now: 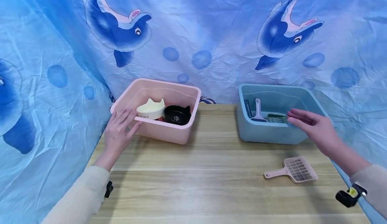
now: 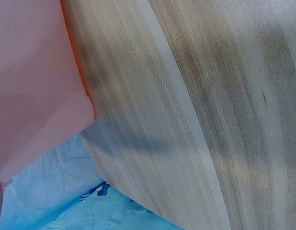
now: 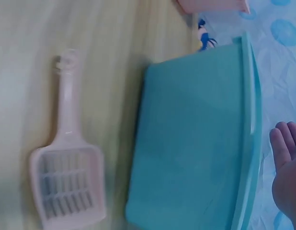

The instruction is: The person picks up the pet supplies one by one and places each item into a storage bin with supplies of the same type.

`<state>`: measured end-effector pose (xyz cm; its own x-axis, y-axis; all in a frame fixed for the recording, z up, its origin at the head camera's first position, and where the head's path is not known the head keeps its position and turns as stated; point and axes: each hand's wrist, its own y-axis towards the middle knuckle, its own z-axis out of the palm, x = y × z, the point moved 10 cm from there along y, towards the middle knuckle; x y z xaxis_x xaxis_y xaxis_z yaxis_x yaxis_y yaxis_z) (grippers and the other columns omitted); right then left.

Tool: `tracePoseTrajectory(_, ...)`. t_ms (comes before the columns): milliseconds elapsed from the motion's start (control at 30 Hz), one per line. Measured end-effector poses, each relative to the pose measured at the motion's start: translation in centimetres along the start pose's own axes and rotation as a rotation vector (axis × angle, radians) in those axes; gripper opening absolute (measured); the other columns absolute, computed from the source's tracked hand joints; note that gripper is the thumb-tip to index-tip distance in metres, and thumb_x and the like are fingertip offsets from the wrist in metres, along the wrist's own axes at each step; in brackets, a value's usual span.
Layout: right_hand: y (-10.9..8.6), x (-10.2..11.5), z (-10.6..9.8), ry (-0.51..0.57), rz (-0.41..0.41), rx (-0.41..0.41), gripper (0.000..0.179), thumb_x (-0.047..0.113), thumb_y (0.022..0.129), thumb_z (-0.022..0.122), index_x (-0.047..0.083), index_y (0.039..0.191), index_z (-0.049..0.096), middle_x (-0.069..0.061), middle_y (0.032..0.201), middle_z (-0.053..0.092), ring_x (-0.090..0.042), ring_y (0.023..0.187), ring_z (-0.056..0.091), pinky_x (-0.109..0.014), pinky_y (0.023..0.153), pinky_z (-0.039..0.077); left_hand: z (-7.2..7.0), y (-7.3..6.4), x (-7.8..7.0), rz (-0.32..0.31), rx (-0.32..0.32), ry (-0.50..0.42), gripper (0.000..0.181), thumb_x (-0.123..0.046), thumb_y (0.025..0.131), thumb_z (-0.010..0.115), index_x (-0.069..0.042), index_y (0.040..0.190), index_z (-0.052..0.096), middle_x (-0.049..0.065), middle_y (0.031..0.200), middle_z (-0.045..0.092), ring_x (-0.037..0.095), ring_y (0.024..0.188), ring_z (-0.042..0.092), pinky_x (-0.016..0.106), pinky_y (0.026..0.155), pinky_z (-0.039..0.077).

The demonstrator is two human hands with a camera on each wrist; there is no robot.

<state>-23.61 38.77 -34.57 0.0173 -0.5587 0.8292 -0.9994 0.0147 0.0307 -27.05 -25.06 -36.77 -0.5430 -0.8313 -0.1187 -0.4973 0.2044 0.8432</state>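
Observation:
In the head view my left hand (image 1: 118, 129) is at the front left corner of a pink bin (image 1: 163, 135), its fingers lying over the rim. Inside that bin are a cream cat-eared bowl (image 1: 151, 109) and a black cat-eared bowl (image 1: 175, 115). On the other side, my right hand (image 1: 317, 126) hovers by the front rim of a blue bin (image 1: 266, 133), fingers extended and holding nothing. The blue bin contains a lavender scoop (image 1: 258, 109), a dark-handled tool (image 1: 248, 109) and a green slotted scoop (image 1: 276, 118). A pink slotted litter scoop (image 3: 67, 177) lies on the table below my right hand.
Both bins stand at the back of the wood-grain table (image 1: 187, 183). Behind and to the sides hangs a blue dolphin-print cloth (image 1: 205, 25). The left wrist view shows the pink bin's side and the table edge.

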Motion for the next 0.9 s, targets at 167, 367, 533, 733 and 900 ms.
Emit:
tracePoseTrajectory(167,-2.8,0.0,0.4,-0.108,-0.074,-0.029,0.057,0.025,0.102,0.077,0.005,0.152,0.059,0.021,0.129,0.073,0.014,0.105,0.067,-0.009,0.08,0.056,0.2,0.0,0.3,-0.02,0.011,0.004,0.062,-0.061,0.106,0.057,-0.009,0.135,0.074,0.021,0.134,0.071,0.049,0.122,0.068,0.068,0.116,0.043)
tracePoseTrajectory(367,-5.2,-0.7,1.4,-0.122,-0.143,-0.049,0.054,0.014,0.097,0.082,0.0,0.146,0.063,0.023,0.127,0.072,0.013,0.104,0.068,-0.007,0.082,0.055,0.4,0.2,0.4,-0.025,0.027,-0.008,0.061,-0.06,0.106,0.057,-0.009,0.136,0.073,0.021,0.137,0.069,0.05,0.124,0.067,0.067,0.118,0.041)
tracePoseTrajectory(533,-6.8,-1.4,2.1,-0.195,-0.215,-0.065,0.056,0.011,0.091,0.087,0.002,0.142,0.067,0.023,0.128,0.071,0.017,0.106,0.065,-0.004,0.083,0.052,0.5,0.1,0.4,-0.024,0.032,-0.003,0.063,-0.061,0.106,0.055,-0.008,0.136,0.073,0.022,0.135,0.07,0.05,0.123,0.067,0.068,0.116,0.042)
tracePoseTrajectory(733,-8.0,-2.6,3.0,-0.291,-0.252,-0.054,0.064,0.017,0.085,0.092,0.007,0.144,0.067,0.028,0.134,0.064,0.023,0.114,0.054,0.001,0.087,0.045,0.7,0.0,0.7,-0.044,0.066,0.005,0.064,-0.063,0.106,0.053,-0.01,0.138,0.072,0.02,0.138,0.069,0.049,0.126,0.065,0.066,0.119,0.04)
tracePoseTrajectory(900,-8.6,-3.0,3.6,-0.365,-0.312,-0.055,0.069,0.019,0.081,0.096,0.007,0.143,0.068,-0.001,0.136,0.072,0.025,0.117,0.049,0.002,0.091,0.041,0.8,-0.1,0.9,-0.054,0.069,-0.004,0.065,-0.065,0.106,0.053,-0.012,0.139,0.072,0.019,0.138,0.069,0.048,0.127,0.065,0.063,0.121,0.039)
